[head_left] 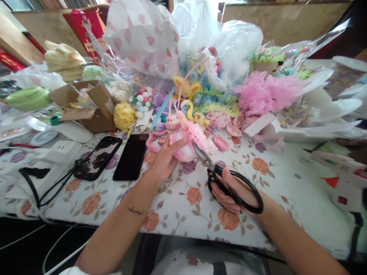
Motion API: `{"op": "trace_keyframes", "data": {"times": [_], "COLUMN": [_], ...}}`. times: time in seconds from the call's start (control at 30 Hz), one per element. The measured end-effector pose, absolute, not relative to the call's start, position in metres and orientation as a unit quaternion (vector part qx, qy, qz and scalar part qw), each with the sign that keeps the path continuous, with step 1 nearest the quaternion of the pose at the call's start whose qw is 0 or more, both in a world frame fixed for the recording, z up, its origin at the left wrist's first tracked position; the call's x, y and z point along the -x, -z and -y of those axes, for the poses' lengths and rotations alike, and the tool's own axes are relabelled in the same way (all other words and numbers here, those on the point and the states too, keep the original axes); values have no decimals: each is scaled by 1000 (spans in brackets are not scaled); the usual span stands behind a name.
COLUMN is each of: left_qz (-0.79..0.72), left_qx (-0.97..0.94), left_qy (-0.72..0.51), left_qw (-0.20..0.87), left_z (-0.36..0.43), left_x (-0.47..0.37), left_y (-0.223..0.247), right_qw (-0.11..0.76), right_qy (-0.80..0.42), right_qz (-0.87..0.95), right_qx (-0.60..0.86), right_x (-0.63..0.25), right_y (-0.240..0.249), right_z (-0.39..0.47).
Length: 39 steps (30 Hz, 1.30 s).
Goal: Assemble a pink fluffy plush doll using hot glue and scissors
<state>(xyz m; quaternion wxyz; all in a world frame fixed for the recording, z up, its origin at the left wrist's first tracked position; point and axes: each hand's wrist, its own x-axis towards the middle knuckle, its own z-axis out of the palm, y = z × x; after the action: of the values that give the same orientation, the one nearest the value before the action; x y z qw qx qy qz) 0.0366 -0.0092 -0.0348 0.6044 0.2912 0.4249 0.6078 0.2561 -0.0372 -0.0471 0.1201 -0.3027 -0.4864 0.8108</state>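
My left hand (164,160) is closed around a fluffy pink plush doll (183,152) with a small face and long thin pink ears or stems. In my right hand (229,191) is a pair of black-handled scissors (208,162), my fingers through the large loops. The scissor tips touch the doll's curly pink trim (197,137), and whether the blades have cloth between them is hard to make out. Beside the doll on the right lies a small pink oval piece (220,143).
Two phones (97,158) lie left of my arm, near a white power strip (57,151). Behind stand an open cardboard box (94,103), a yellow pompom (124,116), pink tulle (266,91) and plastic bags (143,38). A glue gun (341,172) rests at the right.
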Motion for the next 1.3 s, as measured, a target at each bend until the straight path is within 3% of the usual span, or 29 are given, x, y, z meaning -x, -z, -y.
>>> {"op": "trace_keyframes", "data": {"times": [0.6,0.87,1.3], "left_qz": [-437,-451,-482], "left_qx": [-307,-310,-290], "left_qy": [-585,-577,-586], "left_qw": [610,606,583], "left_z": [15,22,20], "left_x": [-40,-43,-44], "left_y": [23,3,4], "right_qw": [142,166,121], "right_qy": [-913,-892,-944], "right_qz": [326,340,258], "right_qx": [198,248,166], "right_x": [-243,-243,-240], "right_y": [50,54,54], "right_z": [46,51,49]}}
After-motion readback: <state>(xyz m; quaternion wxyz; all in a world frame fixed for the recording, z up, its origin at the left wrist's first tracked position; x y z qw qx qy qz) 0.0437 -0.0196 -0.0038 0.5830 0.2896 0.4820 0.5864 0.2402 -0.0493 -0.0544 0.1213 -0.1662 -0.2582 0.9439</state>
